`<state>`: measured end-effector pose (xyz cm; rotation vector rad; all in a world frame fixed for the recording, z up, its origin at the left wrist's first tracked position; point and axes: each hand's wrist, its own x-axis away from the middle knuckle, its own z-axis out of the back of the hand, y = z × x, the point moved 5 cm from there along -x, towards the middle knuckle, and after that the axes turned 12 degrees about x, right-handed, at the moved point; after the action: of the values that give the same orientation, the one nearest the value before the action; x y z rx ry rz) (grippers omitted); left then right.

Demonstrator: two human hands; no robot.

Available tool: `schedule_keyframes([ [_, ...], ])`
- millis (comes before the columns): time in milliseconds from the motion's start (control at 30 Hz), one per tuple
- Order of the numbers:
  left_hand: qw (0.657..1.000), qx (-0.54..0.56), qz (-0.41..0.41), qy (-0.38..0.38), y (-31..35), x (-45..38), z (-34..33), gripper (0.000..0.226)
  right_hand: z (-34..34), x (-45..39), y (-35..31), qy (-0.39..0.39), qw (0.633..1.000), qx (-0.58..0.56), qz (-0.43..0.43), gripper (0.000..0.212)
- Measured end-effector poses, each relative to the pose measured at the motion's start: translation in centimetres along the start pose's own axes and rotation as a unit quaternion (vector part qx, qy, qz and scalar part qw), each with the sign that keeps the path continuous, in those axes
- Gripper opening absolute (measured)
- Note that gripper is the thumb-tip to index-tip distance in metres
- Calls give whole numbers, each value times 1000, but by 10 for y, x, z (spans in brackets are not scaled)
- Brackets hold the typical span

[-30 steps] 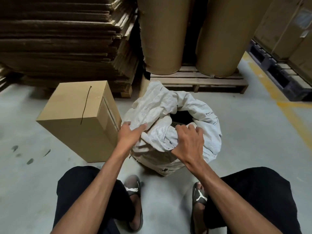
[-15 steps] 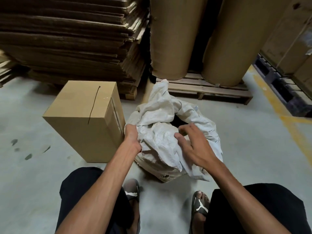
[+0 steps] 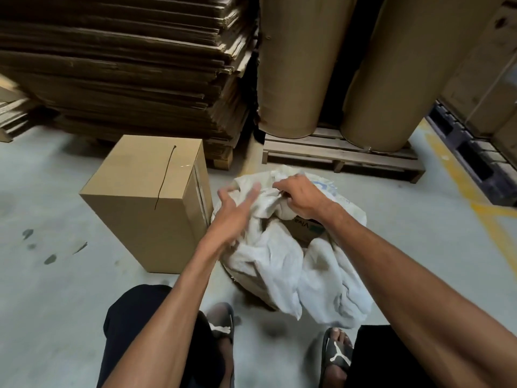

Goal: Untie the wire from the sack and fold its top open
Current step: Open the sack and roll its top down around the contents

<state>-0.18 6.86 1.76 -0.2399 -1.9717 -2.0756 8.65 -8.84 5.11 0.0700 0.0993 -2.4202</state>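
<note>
A white woven sack (image 3: 282,264) stands on the floor between my feet, its near rim folded down outward and a cardboard item showing in its mouth. A thin dark wire (image 3: 165,176) lies loose on top of the cardboard box (image 3: 134,217) to the left. My right hand (image 3: 302,196) pinches the sack's far rim. Over the sack's left edge my left hand (image 3: 236,212) hovers with fingers spread, blurred by motion, holding nothing.
A stack of flat cardboard sheets (image 3: 126,65) rises behind the box. Two large brown paper rolls (image 3: 293,65) stand on a wooden pallet (image 3: 335,155) right behind the sack. A dark pallet (image 3: 472,161) sits at right beside yellow floor lines. My sandalled feet are near the sack.
My right hand has moved from the near rim to the far rim and gripped it. My left hand has let go of the left rim and opened. The near rim is folded lower.
</note>
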Motion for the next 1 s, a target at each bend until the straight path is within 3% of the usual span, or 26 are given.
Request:
schedule_keyframes([
  [33,985,-162,-46,32,3,6,4,90,-1,0,0,-33,999,-26,5,8],
  [100,882,-444,-135,85,1,18,-4,94,-3,-3,-2,-90,995,-50,-8,20],
  [133,840,-509,-165,89,1,20,-13,80,-5,-7,-3,-116,990,-72,-29,23],
  [167,833,-518,-174,82,-1,19,-22,61,-6,-11,-2,-135,986,-90,-50,26],
  [233,879,-438,-167,85,1,10,-32,32,-9,-20,-2,-162,980,-83,-77,25],
  [267,900,-392,-162,100,2,5,-35,28,-9,-24,0,-167,980,-74,-82,28],
  [367,937,-295,-133,130,1,-13,-35,30,-4,-28,4,-162,980,-79,-81,44],
  [400,953,-255,-100,130,-2,-20,-33,28,-2,-26,5,-156,980,-93,-81,40],
  [467,982,-139,-22,127,-7,-30,-28,28,0,-18,10,-116,981,-136,-81,13],
  [500,989,-67,19,131,-10,-33,-25,32,1,-11,13,-74,985,-135,-76,21],
  [600,961,187,144,145,-21,-31,-20,41,-6,24,26,21,986,-132,-102,74],
  [700,923,329,160,119,-23,-30,-19,45,-34,59,49,18,980,-1,-197,88],
  [800,921,331,163,125,-28,-34,-16,50,-61,81,79,-6,964,64,-256,55],
  [900,951,237,151,126,-24,-32,-11,37,-62,83,99,60,967,-76,-235,20],
  [1000,977,157,127,72,-11,-43,-10,14,-49,69,119,82,945,-203,-243,12],
])
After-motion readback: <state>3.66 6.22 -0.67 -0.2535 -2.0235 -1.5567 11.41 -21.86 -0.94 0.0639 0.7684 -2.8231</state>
